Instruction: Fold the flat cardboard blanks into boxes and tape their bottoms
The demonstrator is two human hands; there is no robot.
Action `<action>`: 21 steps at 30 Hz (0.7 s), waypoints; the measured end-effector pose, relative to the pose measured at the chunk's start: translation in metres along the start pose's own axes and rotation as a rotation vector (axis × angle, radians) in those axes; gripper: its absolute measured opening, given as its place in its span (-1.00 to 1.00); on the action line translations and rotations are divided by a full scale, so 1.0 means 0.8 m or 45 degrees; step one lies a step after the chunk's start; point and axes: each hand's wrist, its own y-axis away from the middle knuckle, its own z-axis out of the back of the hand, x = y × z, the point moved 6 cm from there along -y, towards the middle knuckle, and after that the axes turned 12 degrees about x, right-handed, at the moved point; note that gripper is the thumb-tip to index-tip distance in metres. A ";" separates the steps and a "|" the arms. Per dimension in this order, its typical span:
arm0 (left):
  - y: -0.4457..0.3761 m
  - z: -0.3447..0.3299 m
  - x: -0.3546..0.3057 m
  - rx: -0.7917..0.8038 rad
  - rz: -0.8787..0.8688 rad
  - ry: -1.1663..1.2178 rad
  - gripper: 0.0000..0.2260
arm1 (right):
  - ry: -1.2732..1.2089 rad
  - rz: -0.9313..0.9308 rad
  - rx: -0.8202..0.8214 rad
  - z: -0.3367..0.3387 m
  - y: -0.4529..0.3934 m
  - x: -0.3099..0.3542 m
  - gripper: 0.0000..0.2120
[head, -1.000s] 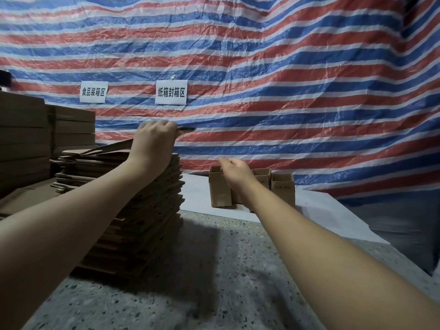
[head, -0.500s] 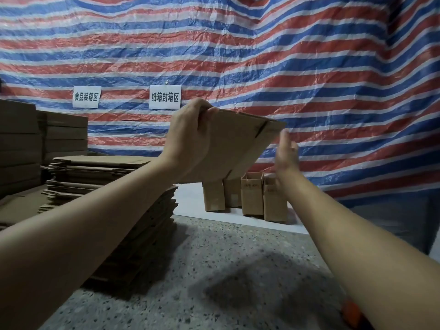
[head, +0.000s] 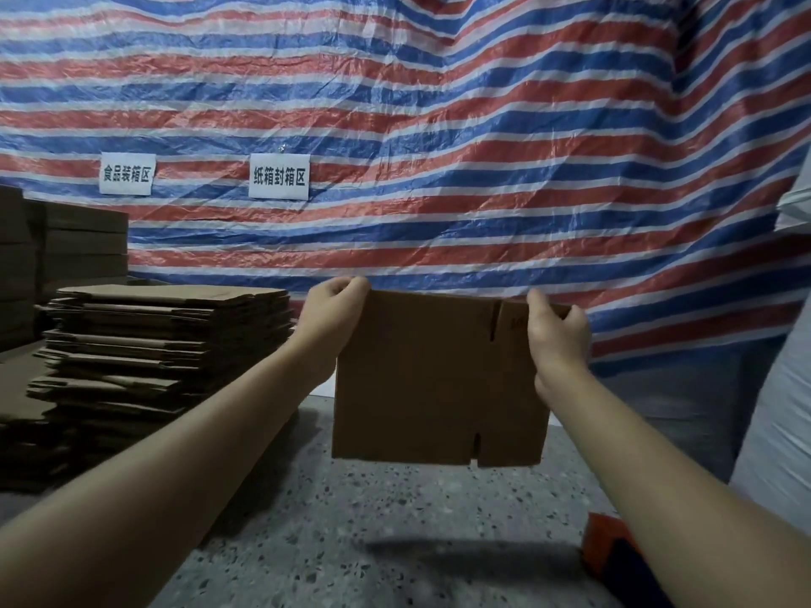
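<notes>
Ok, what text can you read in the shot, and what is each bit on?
"食品装箱区": left white sign on the striped tarp.
"纸箱封箱区": right white sign on the same tarp.
Dark print on the held cardboard blank, beside the right hand: partly covered, unreadable.

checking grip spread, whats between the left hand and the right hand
The flat cardboard blank, held upright; left hand and right hand grip its top corners, in the head view.

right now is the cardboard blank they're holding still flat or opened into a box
Flat. The cardboard blank hangs as one sheet, left hand and right hand pinching its top corners.
</notes>
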 end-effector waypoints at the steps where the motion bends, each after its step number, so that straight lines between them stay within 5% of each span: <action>1: 0.004 -0.003 0.012 0.024 0.053 0.042 -0.74 | 0.010 -0.036 -0.001 0.004 0.009 -0.009 -0.47; 10: 0.052 -0.028 0.073 0.109 0.379 0.212 -0.85 | 0.065 -0.287 -0.086 0.037 0.078 -0.082 -0.51; 17: 0.082 -0.031 0.096 0.069 0.418 0.116 -0.88 | 0.119 -0.234 -0.099 0.038 0.100 -0.102 -0.68; 21: 0.080 -0.025 0.087 0.118 0.401 0.060 -0.88 | 0.158 -0.286 -0.076 0.033 0.102 -0.107 -0.56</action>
